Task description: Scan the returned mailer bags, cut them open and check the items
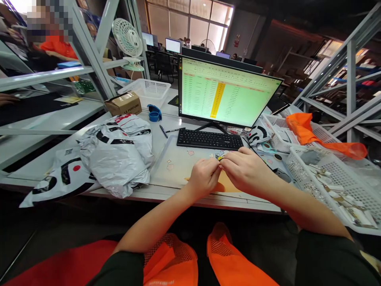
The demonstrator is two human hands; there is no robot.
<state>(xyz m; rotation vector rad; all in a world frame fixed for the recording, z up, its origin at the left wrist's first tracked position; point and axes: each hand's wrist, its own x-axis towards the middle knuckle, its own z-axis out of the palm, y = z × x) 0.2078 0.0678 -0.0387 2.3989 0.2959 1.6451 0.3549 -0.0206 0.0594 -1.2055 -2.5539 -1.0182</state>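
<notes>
Over the front of the desk mat (166,167), my left hand (205,174) and my right hand (242,169) meet fingertip to fingertip. Both are closed in a pinch on a small yellow and dark object (220,158). Fingers cover most of it, so its kind cannot be made out. Just beyond the hands lies a black keyboard (210,140), below a monitor (229,93) that shows a spreadsheet with one orange column.
Crumpled white plastic mailing bags (119,159) fill the desk's left side, near a cardboard box (123,104) and a blue round-lidded item (154,114). At right stand white plastic baskets (312,159), one with small white pieces inside. Metal frames (351,79) flank the desk.
</notes>
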